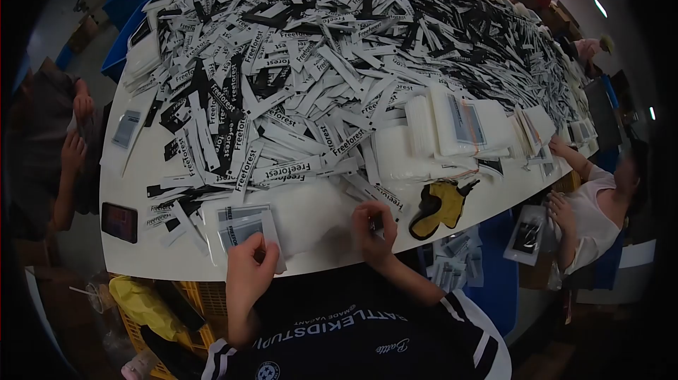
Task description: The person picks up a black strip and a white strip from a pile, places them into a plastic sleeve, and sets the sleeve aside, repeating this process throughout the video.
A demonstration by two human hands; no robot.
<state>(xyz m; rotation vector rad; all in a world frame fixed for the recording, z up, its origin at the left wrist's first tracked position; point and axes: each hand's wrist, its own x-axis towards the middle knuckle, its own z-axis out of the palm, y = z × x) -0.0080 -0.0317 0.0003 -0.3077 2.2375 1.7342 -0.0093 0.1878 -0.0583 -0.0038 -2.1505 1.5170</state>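
**Two hands at the near edge of a label-strewn counter**

My left hand (pixel 248 261) pinches the near corner of a clear packet (pixel 244 228), fingers curled shut on its lower edge. The packet lies flat on top of a small stack of the same kind, at the near edge of the white counter (pixel 134 175).

My right hand (pixel 372 228) rests a little to the right, fingers bent down around something small and dark; I cannot tell what it is, nor how tightly I hold it.

Beyond both hands spreads one great heap of "Freeforest" labels (pixel 339 48), black and white, too many to count. One yellow glove (pixel 439 209) lies just right of my right hand. One phone (pixel 119 222) sits at the far left edge, well apart.
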